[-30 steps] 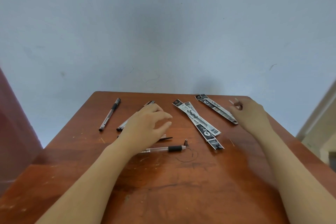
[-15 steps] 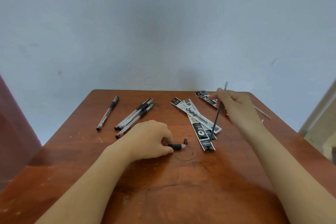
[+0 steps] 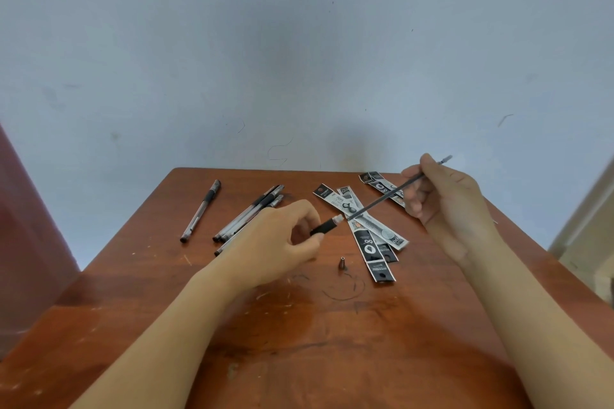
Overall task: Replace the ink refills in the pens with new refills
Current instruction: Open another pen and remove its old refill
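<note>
Resting both forearms over the scuffed brown bench (image 3: 332, 359), I see the small metal pen tip (image 3: 341, 264) standing alone on the wood, just left of the nearest refill packet (image 3: 380, 270). My left hand (image 3: 282, 242) has its fingers (image 3: 312, 244) closed around the pen barrel (image 3: 327, 226), black grip end pointing right. My right hand (image 3: 445, 199) pinches a thin dark refill (image 3: 385, 196), slanted down so its lower end meets the barrel's open mouth. More black-and-white packets (image 3: 362, 222) lie crossed beneath it. Farther left, a bundle of pens (image 3: 252, 212) lies side by side, and one single pen (image 3: 201, 211) lies apart near the bench's far left edge.
</note>
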Tool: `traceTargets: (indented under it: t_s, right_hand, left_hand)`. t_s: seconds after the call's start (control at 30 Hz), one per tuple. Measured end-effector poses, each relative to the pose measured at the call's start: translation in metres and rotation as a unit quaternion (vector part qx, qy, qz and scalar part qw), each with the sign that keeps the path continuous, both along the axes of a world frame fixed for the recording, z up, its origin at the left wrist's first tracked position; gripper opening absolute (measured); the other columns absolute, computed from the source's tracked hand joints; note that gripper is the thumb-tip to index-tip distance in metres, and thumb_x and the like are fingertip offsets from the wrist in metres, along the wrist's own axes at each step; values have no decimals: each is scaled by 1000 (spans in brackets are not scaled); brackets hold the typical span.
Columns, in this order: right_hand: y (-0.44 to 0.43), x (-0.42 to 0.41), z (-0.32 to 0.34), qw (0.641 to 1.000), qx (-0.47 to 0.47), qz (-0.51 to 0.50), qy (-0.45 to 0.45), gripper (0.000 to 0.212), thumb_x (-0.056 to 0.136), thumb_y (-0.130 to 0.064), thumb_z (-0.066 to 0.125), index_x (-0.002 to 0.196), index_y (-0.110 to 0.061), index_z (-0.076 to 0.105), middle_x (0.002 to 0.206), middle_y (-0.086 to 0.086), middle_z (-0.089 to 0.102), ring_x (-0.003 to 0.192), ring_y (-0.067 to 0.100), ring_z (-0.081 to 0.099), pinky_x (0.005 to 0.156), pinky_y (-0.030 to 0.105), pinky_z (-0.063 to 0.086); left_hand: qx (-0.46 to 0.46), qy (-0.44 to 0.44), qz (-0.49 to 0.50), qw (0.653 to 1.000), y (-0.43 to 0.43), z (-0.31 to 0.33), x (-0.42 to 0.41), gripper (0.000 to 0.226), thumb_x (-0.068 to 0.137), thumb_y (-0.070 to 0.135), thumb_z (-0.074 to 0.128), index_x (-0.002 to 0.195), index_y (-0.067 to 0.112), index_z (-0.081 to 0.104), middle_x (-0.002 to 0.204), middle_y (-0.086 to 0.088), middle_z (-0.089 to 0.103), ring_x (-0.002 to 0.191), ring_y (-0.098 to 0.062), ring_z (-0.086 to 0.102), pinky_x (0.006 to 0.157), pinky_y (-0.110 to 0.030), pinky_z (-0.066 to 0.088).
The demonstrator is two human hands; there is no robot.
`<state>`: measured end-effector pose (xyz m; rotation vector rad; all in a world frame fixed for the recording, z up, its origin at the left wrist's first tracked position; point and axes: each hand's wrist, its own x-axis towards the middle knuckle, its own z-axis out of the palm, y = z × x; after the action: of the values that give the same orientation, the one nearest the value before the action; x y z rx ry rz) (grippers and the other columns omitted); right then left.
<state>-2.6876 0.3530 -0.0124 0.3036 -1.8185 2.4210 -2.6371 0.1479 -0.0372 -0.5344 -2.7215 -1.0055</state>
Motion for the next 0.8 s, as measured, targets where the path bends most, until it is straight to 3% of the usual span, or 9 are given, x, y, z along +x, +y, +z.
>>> traceTargets:
  t_s: [0.23,0.4,0.53,0.8]
  right_hand:
    - [-3,1,-1,1000,-9,5,-6,34,95,-22,40,71,-6,57,41,0,56,36,9,40,40,16,32]
    - [-3,0,-2,1000,-18,7,-6,35,95,-21,40,69,-7,58,42,0,57,35,9,40,40,16,32]
    - [-3,-1,-2,999,-31,12,-7,35,95,-21,41,68,-6,58,42,1,57,35,9,40,40,15,32]
    - [-3,-1,-1,996,-83,26,-26,41,94,-21,41,61,-7,62,42,3,56,35,9,40,39,14,34]
  left_hand:
    - [4,-6,-4,1000,0,0,1,19,85,26,55,76,39,45,71,12,56,61,-3,48,61,-11,41]
    - [21,-5,-7,1000,0,0,1,20,85,24,55,75,38,46,67,12,56,64,2,48,60,-12,41]
    - [36,-2,-12,999,0,0,1,17,85,24,55,77,37,48,67,7,60,57,-5,47,56,-21,42]
    - [50,4,-21,998,1,2,2,9,86,25,54,82,33,51,75,3,64,67,-27,56,59,-28,44]
